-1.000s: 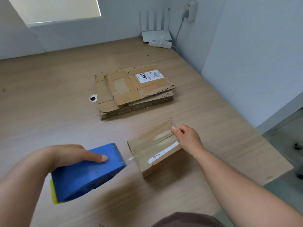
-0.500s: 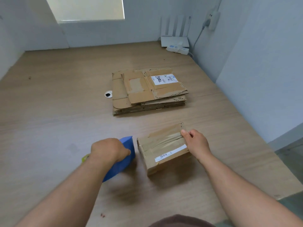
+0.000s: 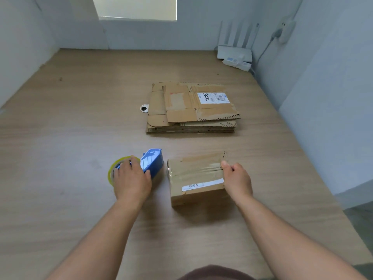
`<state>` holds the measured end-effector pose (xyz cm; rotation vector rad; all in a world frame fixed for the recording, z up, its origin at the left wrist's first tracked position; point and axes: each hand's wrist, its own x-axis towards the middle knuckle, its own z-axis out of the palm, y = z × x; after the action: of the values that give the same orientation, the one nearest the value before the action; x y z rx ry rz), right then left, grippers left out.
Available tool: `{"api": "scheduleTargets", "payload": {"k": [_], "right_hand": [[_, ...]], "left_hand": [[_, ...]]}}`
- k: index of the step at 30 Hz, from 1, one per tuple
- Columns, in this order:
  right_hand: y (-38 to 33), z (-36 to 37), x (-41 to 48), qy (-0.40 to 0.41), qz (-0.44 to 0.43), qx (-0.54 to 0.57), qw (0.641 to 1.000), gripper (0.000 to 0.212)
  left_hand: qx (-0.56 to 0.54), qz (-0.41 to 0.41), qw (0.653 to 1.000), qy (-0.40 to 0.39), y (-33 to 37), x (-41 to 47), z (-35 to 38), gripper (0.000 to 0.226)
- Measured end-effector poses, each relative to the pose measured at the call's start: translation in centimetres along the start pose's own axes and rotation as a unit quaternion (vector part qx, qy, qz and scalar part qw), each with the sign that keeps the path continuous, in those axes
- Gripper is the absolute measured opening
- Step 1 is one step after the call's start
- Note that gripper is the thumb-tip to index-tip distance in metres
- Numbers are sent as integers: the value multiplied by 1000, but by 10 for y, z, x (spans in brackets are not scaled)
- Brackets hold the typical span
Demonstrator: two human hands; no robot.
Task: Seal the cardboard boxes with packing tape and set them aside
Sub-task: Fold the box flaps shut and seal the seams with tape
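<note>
The small box sat on the wooden surface close in front of me, with clear tape along its top and a white label on its near side. My right hand grasped its 3 o'clock end, thumb at the top edge by the tape. Just beside the box at 9 o'clock lay the blue tape dispenser, my left hand curled over it and its yellowish roll. Well apart at 12 o'clock lay a stack of flattened cardboard; a white router stood at 1 o'clock.
</note>
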<state>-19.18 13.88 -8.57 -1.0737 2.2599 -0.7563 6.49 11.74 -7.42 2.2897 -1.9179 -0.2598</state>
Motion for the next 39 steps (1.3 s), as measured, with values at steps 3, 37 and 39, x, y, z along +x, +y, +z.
{"api": "scheduleTargets", "payload": {"k": [3,37,39], "right_hand": [[1,2,2,2,3,-8,1000,40],[-48,1,48,-189,-224,-157,943,46],[-55,6,39,-154,-181,-154,959,82]], "left_hand": [[-203,48,978,28,41,-30,-6,61],[-206,60,945,-247,47,-77,-7,128],[-116,90,966,-212,59,-80,-3,132]]}}
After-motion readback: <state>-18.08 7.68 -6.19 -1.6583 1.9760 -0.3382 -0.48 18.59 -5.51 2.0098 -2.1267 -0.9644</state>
